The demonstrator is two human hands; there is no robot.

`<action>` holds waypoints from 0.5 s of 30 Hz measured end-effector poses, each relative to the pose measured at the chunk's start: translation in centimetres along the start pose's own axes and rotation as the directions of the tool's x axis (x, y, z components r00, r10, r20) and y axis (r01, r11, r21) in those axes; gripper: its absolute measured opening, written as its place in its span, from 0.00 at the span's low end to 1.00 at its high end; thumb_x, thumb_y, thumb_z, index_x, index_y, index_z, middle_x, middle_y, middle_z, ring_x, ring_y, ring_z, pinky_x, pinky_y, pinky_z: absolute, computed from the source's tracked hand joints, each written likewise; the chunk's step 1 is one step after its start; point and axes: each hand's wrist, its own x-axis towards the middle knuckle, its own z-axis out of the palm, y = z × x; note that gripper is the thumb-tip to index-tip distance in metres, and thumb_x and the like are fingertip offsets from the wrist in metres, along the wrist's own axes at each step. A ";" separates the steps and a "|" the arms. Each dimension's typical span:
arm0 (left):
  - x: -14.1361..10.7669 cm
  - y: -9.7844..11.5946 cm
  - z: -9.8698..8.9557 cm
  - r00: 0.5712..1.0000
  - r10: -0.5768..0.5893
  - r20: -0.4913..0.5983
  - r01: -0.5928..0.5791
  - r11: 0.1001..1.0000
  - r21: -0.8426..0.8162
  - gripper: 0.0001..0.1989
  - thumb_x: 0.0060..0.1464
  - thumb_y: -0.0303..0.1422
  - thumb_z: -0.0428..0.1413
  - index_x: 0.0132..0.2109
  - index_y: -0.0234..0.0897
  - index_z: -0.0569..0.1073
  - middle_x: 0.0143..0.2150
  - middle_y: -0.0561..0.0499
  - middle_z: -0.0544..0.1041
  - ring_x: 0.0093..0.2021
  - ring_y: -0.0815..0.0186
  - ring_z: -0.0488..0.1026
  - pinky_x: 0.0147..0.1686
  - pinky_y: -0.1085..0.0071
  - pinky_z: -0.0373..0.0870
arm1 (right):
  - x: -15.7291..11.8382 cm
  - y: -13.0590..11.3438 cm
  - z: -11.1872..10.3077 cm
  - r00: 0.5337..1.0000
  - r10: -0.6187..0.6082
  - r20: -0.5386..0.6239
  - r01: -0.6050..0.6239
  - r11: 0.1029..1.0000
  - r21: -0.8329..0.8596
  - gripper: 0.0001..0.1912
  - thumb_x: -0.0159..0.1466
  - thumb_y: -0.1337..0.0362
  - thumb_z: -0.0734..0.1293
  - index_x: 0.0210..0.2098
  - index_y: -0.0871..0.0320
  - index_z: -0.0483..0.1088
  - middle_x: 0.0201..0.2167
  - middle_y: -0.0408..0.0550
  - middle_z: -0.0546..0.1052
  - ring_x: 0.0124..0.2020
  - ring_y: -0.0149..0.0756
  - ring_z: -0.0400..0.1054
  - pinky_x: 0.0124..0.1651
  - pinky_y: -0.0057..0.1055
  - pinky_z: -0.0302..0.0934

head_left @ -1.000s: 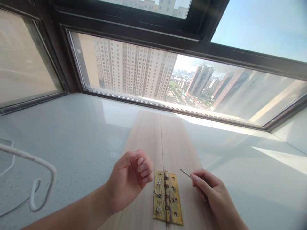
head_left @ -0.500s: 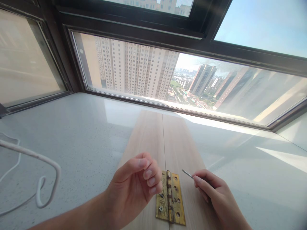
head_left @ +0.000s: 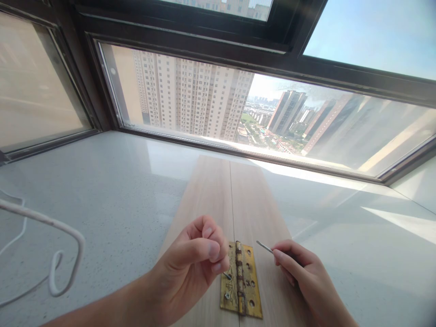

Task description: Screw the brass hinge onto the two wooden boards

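A worn brass hinge (head_left: 249, 290) lies across the seam between two pale wooden boards (head_left: 254, 195). In its left leaf sits a cross-head screw (head_left: 227, 296). Higher on the same leaf, a thin metal shank (head_left: 226, 275) slants by a hole, its other end hidden behind my fingers. My left hand (head_left: 195, 263) is closed just left of the hinge, thumb pressed over the curled fingers; whatever they hold is hidden. My right hand (head_left: 303, 272) grips a slim screwdriver (head_left: 264, 246), its flattened tip pointing up-left, apart from the hinge. The handle is hidden in the palm.
The boards rest on a pale speckled sill (head_left: 112, 195). To the left is a bent white wire piece (head_left: 80, 245). Dark window frames (head_left: 190, 141) border the far side, with tall buildings outside.
My left thumb has come down over the curled fingers, closing the hand tighter. The right hand and the screwdriver hold nearly the same place; the hinge stays put.
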 end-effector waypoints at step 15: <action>0.1 -0.6 0.9 0.995 -0.079 -0.066 0.075 0.995 -0.070 0.04 0.47 0.23 0.59 0.31 0.33 0.71 0.25 0.55 0.67 0.25 0.73 0.63 0.27 0.76 0.61 | -3.8 -4.5 0.9 0.867 -0.493 -0.071 0.484 0.867 -0.117 0.10 0.58 0.56 0.72 0.25 0.55 0.75 0.25 0.46 0.77 0.25 0.36 0.70 0.27 0.24 0.65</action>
